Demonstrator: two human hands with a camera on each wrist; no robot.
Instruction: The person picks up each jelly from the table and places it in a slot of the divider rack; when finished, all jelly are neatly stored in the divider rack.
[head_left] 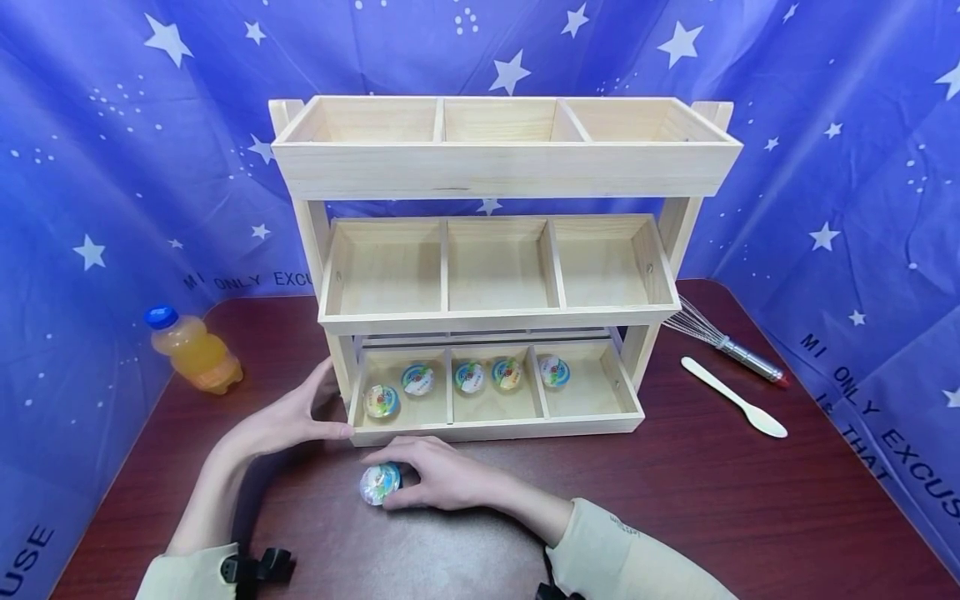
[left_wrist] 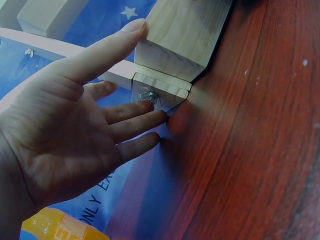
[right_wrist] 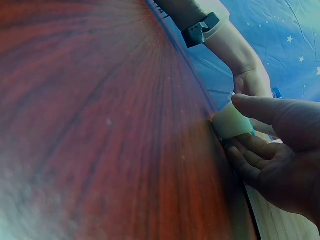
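Note:
My right hand (head_left: 442, 475) holds a small jelly cup (head_left: 380, 483) with a printed lid between thumb and fingers, just in front of the shelf's lower left corner. The right wrist view shows the cup's pale yellowish side (right_wrist: 231, 122) low by the tabletop. At the left end of the three-tier wooden shelf (head_left: 495, 429), my left hand (head_left: 288, 421) has its thumb against the bottom tray's corner. Its other fingers stretch beside the shelf's side, near a wing nut (left_wrist: 150, 97). In the bottom tray, two jelly cups (head_left: 417, 379) sit left, two (head_left: 470, 377) middle, one (head_left: 555, 372) right.
An orange drink bottle (head_left: 197, 354) with a blue cap stands on the table's left. To the right of the shelf lie a whisk (head_left: 738, 354) and a pale spoon (head_left: 735, 398). A blue starry curtain (head_left: 480, 50) surrounds the table (head_left: 697, 500).

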